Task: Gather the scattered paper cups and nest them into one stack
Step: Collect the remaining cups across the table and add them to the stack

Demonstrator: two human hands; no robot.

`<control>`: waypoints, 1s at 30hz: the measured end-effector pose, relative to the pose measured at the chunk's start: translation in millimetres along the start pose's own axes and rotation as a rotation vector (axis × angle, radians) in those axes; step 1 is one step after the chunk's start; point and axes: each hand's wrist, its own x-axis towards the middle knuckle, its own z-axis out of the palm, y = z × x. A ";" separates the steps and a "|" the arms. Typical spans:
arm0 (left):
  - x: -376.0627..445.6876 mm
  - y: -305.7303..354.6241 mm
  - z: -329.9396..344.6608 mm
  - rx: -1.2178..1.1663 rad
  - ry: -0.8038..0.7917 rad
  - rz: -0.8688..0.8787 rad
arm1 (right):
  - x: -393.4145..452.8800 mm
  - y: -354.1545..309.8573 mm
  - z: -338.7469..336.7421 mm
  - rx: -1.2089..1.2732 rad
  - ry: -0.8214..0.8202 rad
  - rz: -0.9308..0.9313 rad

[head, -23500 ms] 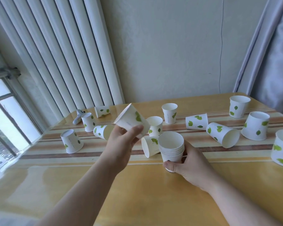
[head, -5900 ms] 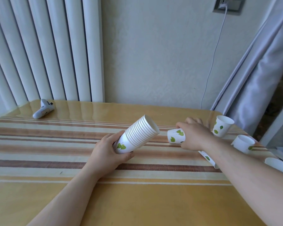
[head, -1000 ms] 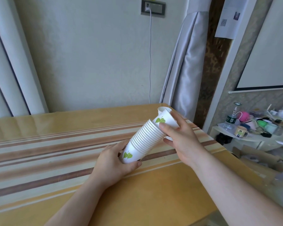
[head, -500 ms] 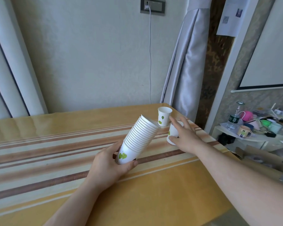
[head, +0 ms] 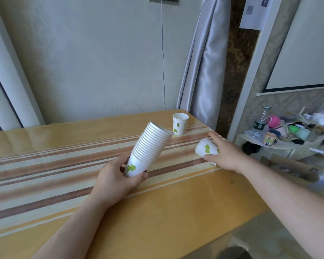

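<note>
My left hand (head: 114, 179) grips the bottom of a tall stack of nested white paper cups with green leaves (head: 150, 149), tilted so its mouth points up and right. Near the table's right edge, my right hand (head: 223, 153) holds a single leaf-printed cup (head: 206, 148), tipped with its base toward the stack and lifted off the table. One more cup (head: 180, 123) stands upright at the far right corner of the table.
The wooden table (head: 157, 212) has brown and cream stripes across it, and its right edge runs close to my right hand. A grey curtain (head: 204, 62) hangs behind the corner. A cluttered low shelf (head: 288, 133) stands to the right of the table.
My right hand closed around the cup near the table's right edge and lifted and tipped it. The stack in my left hand stayed roughly in place, and the view shifted slightly.
</note>
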 end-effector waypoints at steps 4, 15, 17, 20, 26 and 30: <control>-1.1 2.0 -0.5 -0.019 -0.012 0.005 | -4.8 -19.9 2.4 -0.209 -0.055 0.001; 1.0 2.3 -1.4 -0.060 -0.024 -0.015 | -20.3 -120.5 -18.3 1.565 0.035 -0.054; 0.6 2.7 -1.7 -0.065 -0.023 -0.015 | -22.7 -129.5 -11.8 1.451 0.011 -0.160; 0.7 3.9 -1.3 -0.073 -0.019 -0.012 | -20.3 -133.6 -1.4 1.277 0.039 -0.194; 0.9 3.9 -1.6 -0.095 -0.026 -0.011 | -13.1 -134.6 9.9 1.170 -0.038 -0.290; 4.5 1.1 -0.4 -0.157 0.024 -0.049 | 9.1 -129.6 14.7 1.235 -0.097 -0.276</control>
